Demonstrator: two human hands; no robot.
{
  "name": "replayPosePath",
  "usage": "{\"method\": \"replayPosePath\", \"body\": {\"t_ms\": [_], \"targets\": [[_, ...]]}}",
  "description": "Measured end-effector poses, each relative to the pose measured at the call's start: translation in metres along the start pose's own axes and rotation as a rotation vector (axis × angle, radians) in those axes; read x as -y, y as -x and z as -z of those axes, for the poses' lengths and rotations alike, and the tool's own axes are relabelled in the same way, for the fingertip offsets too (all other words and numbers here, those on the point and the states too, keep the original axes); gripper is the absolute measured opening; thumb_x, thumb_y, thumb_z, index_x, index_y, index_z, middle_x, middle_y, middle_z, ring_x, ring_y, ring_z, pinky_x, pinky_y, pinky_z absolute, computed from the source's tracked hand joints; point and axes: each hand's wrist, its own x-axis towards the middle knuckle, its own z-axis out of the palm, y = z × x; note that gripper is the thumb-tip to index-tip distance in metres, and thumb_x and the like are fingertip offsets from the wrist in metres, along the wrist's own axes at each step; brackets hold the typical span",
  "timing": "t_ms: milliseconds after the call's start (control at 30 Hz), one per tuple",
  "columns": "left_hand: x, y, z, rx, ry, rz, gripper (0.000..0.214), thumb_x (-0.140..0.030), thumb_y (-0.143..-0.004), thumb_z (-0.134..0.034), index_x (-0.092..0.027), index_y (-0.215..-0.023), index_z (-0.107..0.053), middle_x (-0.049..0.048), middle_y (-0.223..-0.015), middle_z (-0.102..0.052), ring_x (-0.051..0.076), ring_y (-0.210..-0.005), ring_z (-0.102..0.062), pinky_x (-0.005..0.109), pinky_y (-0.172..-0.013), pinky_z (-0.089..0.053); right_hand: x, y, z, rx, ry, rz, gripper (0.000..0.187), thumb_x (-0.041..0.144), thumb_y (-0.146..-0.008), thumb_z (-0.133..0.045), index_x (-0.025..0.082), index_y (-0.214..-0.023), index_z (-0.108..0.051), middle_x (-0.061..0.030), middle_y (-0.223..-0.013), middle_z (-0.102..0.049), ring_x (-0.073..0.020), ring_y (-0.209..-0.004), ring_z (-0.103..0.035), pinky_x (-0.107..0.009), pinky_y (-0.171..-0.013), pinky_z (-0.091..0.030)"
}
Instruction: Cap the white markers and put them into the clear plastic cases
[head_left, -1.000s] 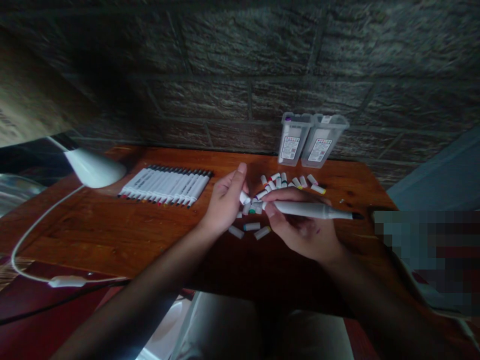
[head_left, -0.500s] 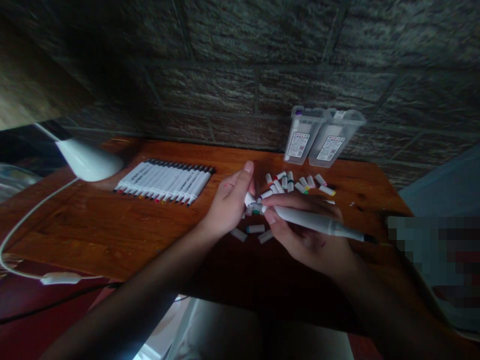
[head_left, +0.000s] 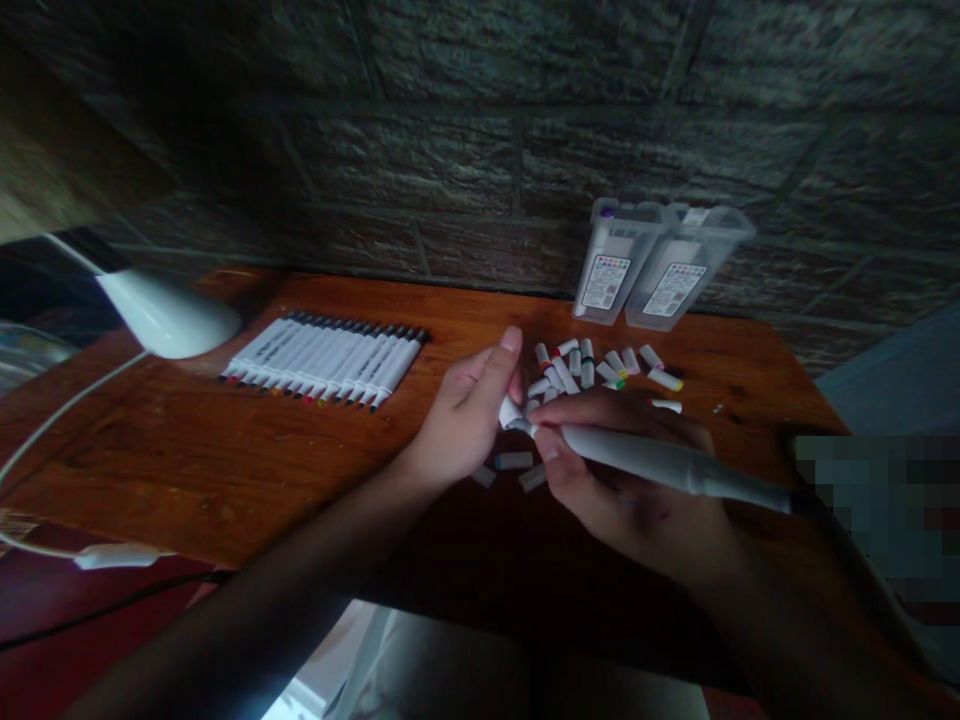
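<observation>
My left hand [head_left: 469, 420] is closed on a small white marker cap [head_left: 510, 411], its thumb pointing up. In my right hand [head_left: 622, 480] a white marker [head_left: 645, 452] lies slantwise, pinched between thumb and fingers near its left end. That end meets the open side of the cap; how far it goes in I cannot tell. The marker's dark end points to the right. Behind and beneath the hands several loose marker caps [head_left: 587, 362] with coloured ends are scattered on the wooden table [head_left: 450, 310]. My right hand hides some of them.
A row of white markers [head_left: 322, 360] lies side by side on the left. Behind it stands a white lamp base [head_left: 172, 315] with its cord. Two clear plastic cases [head_left: 667, 280] stand against the brick wall [head_left: 450, 170], one holding a purple-ended marker.
My right hand and the marker have shifted slightly right and down, and the marker's left end is still at the cap. The camera view has moved a little.
</observation>
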Motion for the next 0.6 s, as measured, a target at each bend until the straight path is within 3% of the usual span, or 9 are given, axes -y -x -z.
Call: {"method": "replayPosePath", "body": {"t_ms": [233,433,600], "targets": [[-0.0069,-0.0052,0.0014,0.0,0.034,-0.012,0.055,-0.061,-0.091,-0.049,-0.02,-0.056,-0.043,-0.0034,-0.048,-0.04,0.009,-0.044,-0.038,0.025,-0.045,-0.032,-0.0013,0.0035,-0.0035,0.071,0.01,-0.019,0.012,0.012,-0.079,-0.067,0.023,-0.077,-0.062,0.0044,-0.069,-0.07,-0.0117,-0.06,-0.067,-0.021,-0.064,-0.055],[-0.0088,-0.0064,0.0054,-0.024,-0.025,-0.044,0.054,-0.062,-0.092,-0.046,-0.021,-0.057,-0.042,-0.0037,-0.047,-0.04,0.009,-0.042,-0.039,0.026,-0.043,-0.032,-0.0041,0.0052,0.0017,-0.034,-0.057,-0.091,0.008,0.016,-0.082,-0.068,0.021,-0.088,-0.066,0.0014,-0.08,-0.074,-0.0122,-0.067,-0.069,-0.02,-0.061,-0.056],[-0.0066,-0.0058,0.0069,-0.008,-0.056,-0.092,0.055,-0.062,-0.093,-0.045,-0.021,-0.057,-0.042,-0.0032,-0.048,-0.042,0.01,-0.043,-0.041,0.025,-0.044,-0.035,-0.0019,0.0042,0.0046,-0.071,-0.021,-0.053,0.014,0.018,-0.083,-0.068,0.022,-0.097,-0.068,-0.0005,-0.087,-0.076,-0.0146,-0.074,-0.073,-0.023,-0.07,-0.06]]}}
